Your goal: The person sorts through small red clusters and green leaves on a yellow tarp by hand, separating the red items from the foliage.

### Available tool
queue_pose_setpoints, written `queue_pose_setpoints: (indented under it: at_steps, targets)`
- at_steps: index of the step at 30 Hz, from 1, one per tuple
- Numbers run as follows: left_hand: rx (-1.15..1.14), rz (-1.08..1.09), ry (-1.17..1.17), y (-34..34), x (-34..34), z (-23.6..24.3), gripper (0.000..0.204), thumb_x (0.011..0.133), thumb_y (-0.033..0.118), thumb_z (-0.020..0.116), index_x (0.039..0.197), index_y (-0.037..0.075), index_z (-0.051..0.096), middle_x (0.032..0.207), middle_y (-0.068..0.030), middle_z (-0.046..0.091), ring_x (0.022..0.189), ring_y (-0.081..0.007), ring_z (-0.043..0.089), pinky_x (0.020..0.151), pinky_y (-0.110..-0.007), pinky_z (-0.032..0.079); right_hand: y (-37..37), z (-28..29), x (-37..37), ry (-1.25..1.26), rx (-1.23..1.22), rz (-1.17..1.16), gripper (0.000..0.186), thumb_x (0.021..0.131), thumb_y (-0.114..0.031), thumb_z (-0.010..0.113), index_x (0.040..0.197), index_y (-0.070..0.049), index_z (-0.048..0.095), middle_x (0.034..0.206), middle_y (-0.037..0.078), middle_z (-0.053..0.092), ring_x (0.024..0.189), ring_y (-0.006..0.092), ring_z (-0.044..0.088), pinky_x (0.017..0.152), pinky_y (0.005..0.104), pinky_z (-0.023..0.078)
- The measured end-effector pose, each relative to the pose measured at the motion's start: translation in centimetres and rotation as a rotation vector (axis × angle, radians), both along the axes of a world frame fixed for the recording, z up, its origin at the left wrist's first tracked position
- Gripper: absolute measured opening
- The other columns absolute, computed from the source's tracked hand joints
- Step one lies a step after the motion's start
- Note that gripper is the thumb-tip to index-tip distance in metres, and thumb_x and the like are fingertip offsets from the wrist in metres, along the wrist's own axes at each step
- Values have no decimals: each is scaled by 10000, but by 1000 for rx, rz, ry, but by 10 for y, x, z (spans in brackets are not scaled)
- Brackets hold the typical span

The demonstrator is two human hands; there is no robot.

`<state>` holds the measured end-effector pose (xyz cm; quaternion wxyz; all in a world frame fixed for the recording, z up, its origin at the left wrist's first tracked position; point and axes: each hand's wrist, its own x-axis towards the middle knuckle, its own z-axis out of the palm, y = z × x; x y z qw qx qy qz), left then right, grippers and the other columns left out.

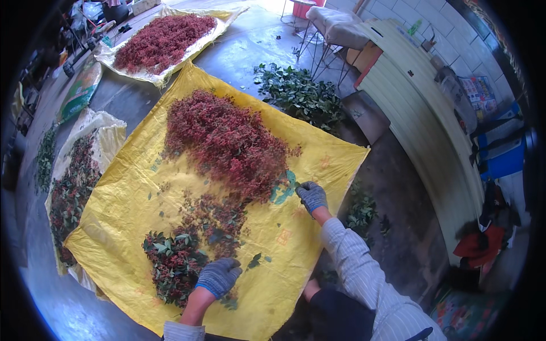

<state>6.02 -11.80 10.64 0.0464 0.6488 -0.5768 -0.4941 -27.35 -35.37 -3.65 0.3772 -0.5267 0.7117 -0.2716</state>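
Note:
A large heap of red berry clusters (pixel 227 142), like Sichuan pepper, covers the upper middle of a yellow woven sheet (pixel 131 199). Nearer to me lies a smaller pile of berry clusters mixed with green leaves (pixel 170 264). Loose berries and bits of leaf (pixel 219 219) are scattered between the two. My left hand (pixel 219 277), in a grey-blue knitted glove, is over the right edge of the leafy pile, fingers reaching right. My right hand (pixel 311 196), gloved alike, hovers by the sheet's right side with fingers drawn together; what they hold is too small to tell.
Another sheet with red berries (pixel 165 42) lies at the far left. A white sack of leafy clusters (pixel 74 193) is at the left. Cut green leaves (pixel 298 94) lie on the floor beyond the sheet. Long pale panels (pixel 415 125) stand along the right.

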Motion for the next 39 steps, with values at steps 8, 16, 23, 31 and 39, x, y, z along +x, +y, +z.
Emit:
queue_pose_setpoints:
  at_steps: [8,16,23,31,39]
  targets:
    - [-54,-150,-84,-4,-6,28,445,1007,402,616,1279,67,726,1246,-214,726,1170,-388,685,1032,-467,524,50,86,-39,-124,-52,-42,301,923,-246,759,1121,-20,765,837,101,758,650,160,693,631,310,562]
    - [-195,-273,-338,14,35,33,274,944,162,547,1119,65,734,1178,-221,734,1079,-408,726,919,-517,579,154,152,-123,669,64,181,468,904,-393,730,1273,-105,741,1183,225,756,1128,426,708,973,489,555]
    - [-275,48,-353,11,90,69,312,896,149,602,1158,101,763,1111,-228,753,1057,-404,725,941,-493,569,197,179,-127,829,202,252,391,904,-401,732,1172,-124,797,1144,214,766,1084,409,727,995,491,558]
    - [-311,349,-272,8,113,83,304,914,224,652,1179,136,771,1149,-218,757,1100,-401,719,985,-491,553,184,330,-31,791,-252,403,255,907,-300,749,1073,-116,807,1060,169,776,1035,382,734,899,450,585]
    - [-330,503,-192,2,139,49,297,868,190,690,1141,149,798,1140,-190,773,1097,-368,737,999,-457,556,203,491,116,551,-768,703,302,953,-246,780,1184,-52,770,1080,133,785,945,299,772,835,382,609]
